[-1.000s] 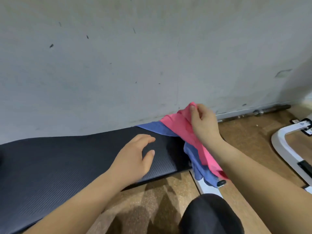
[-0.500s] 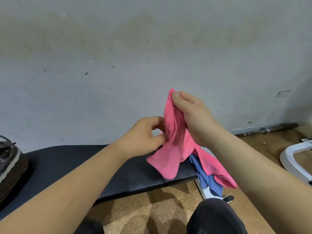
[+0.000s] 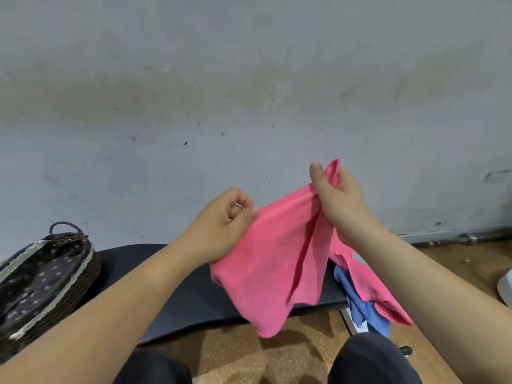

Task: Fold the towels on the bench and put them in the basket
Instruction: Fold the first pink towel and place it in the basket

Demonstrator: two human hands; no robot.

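A pink towel (image 3: 273, 268) hangs in the air above the black padded bench (image 3: 191, 297). My left hand (image 3: 223, 225) is shut on its upper left edge and my right hand (image 3: 336, 198) pinches its upper right corner, so the cloth is spread between them. A blue towel (image 3: 360, 303) droops over the bench's right end, partly behind the pink one. The dark wicker basket (image 3: 52, 275) with a dotted lining stands on the bench at the far left.
A grey wall (image 3: 249, 92) rises directly behind the bench. A metal bar (image 3: 454, 239) lies along the wall's foot at the right. The floor is brown cork (image 3: 302, 353). A white frame part (image 3: 505, 286) shows at the right edge. My dark-clad knees (image 3: 371, 361) are at the bottom.
My right hand lifted the pink towel off the bench, my left hand took hold of it, and the hands have since moved apart, spreading it. The view shifted left, revealing the basket.
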